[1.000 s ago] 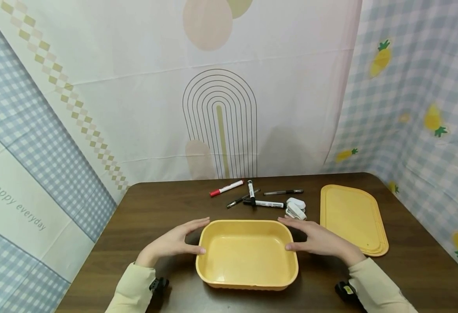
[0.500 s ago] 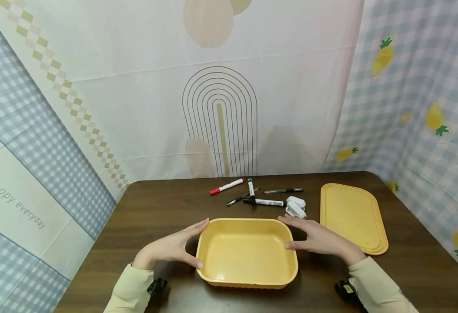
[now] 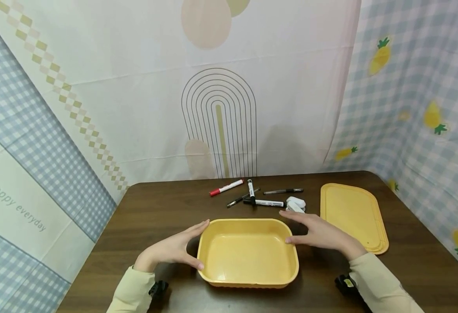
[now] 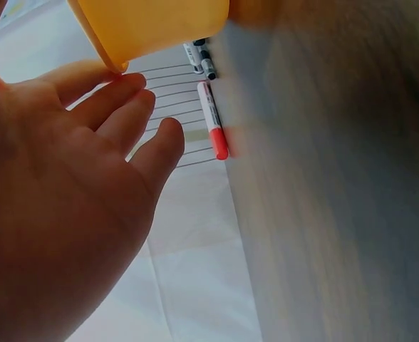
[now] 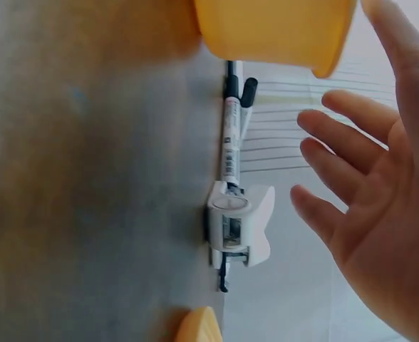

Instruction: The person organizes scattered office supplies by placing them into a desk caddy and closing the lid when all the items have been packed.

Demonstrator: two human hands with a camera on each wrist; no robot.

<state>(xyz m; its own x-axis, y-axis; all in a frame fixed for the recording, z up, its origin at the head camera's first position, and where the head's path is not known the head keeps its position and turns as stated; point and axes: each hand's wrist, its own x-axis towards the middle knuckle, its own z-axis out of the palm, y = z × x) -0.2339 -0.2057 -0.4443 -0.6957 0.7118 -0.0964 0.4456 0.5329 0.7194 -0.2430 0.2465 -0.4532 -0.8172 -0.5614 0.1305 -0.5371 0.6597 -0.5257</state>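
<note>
A yellow rectangular plastic tub (image 3: 248, 256), its inside bare, stands on the table before me. At its left side is my left hand (image 3: 170, 250), thumb on the left rim and fingertips touching the far left corner. The left wrist view shows those fingers (image 4: 127, 117) loosely extended against the rim. My right hand (image 3: 320, 232) is at the opposite side, with its thumb at the right rim. Its other fingers (image 5: 338, 135) are spread and apart from the tub in the right wrist view.
Behind the tub lie a red-capped marker (image 3: 226, 187), black-capped markers (image 3: 265, 203), dark pens (image 3: 283, 191) and a small white plastic object (image 3: 296, 204). A flat yellow lid (image 3: 352, 217) lies at the right on the brown table (image 3: 135, 226). Patterned cloth (image 3: 150, 121) hangs behind.
My left thumb has slid nearer along the left rim. The right hand's fingers have lifted slightly off the far right corner. The tub has stayed in place.
</note>
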